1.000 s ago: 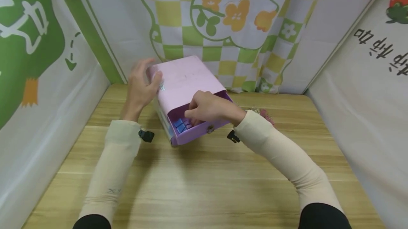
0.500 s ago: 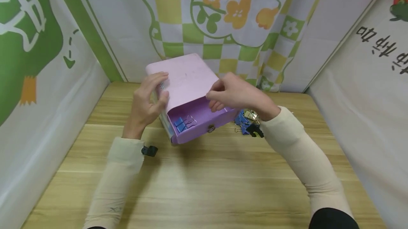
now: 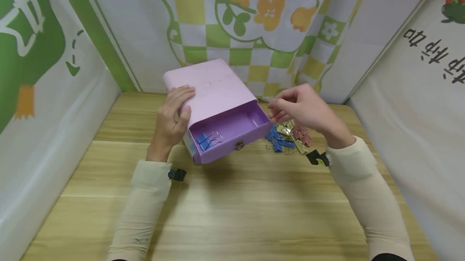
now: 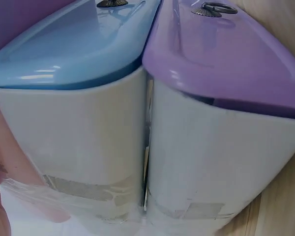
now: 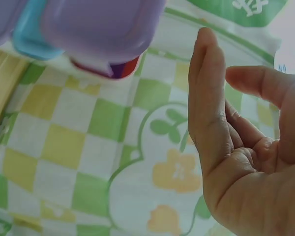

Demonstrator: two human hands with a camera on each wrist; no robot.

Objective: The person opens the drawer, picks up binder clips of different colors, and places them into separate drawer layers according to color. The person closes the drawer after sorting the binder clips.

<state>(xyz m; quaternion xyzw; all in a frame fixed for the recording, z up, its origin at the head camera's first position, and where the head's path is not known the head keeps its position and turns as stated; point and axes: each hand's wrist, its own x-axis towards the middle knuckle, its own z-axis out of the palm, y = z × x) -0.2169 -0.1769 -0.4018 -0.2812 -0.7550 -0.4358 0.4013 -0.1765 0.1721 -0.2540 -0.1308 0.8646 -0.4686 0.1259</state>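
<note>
A pink-topped drawer box (image 3: 210, 87) stands at an angle on the table. Its purple top drawer (image 3: 236, 127) is pulled out, with blue binder clips (image 3: 205, 141) at the left end. My left hand (image 3: 171, 121) rests on the box's left edge, fingers over the top. Past the drawer's right corner hovers my right hand (image 3: 303, 109), fingers bent loosely and thumb apart from them; the right wrist view shows nothing in that hand (image 5: 241, 142). Below it lies a pile of blue, gold and pink binder clips: blue clips (image 3: 277, 139), gold clips (image 3: 287, 127) and pink clips (image 3: 302, 133).
Lower drawers, a blue one (image 4: 73, 59) and a purple one (image 4: 226, 59) with ring pulls, show in the left wrist view. The wooden table (image 3: 232, 212) stretches toward me. A checked cloth (image 3: 203, 30) hangs behind the box, and white printed walls stand at both sides.
My right hand has risen out of the drawer and moved right, over the clip pile. Clips now show inside the drawer. My left hand has slid nearer along the box's edge.
</note>
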